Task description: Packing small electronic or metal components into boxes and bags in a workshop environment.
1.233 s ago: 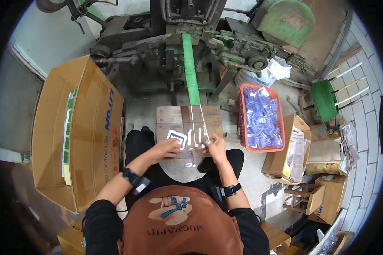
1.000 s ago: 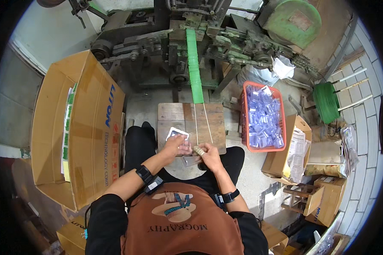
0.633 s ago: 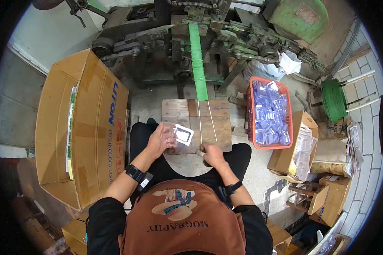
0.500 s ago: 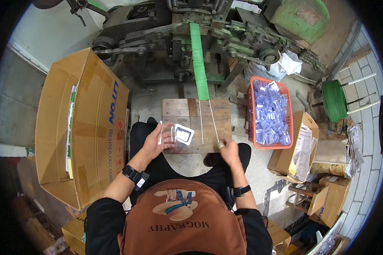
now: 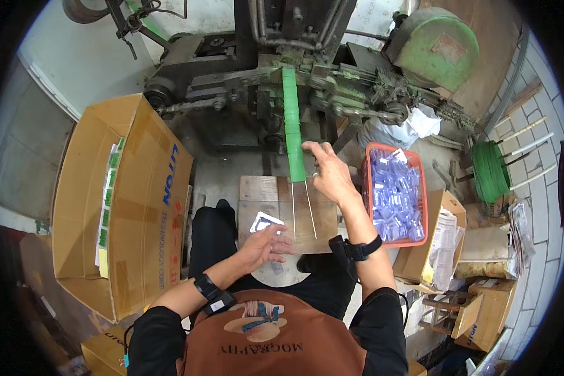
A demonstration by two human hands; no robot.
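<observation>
Right hand (image 5: pixel 333 175) rose beside the strip (image 5: pixel 292 125), unclenched; left hand (image 5: pixel 262 249), by the card (image 5: pixel 265 221): grip unclear; I'd touch lightly.

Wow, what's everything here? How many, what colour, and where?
Machine: one, dark grey, top centre
Round cover: one, green, top right
Segmented strip: one, green, machine to rods
Thin rods: two, pale, over the board
Wooden board: one, brown, centre
Framed piece: one, white and dark, board's left
Basket: one, red, right of the board
Plastic pieces: many, bluish, in the basket
Large box: one, brown, left
Sheets: several, white and green, in that box
Smaller boxes: several, brown, right and lower left
Bag: one, white, below the round cover
Coil: one, green, far right
Stool: one, brown, lower right
Wristbands: two, black, on both wrists
Left fingers: one hand, bare, by the framed piece
Right fingers: one hand, bare, beside the strip
</observation>
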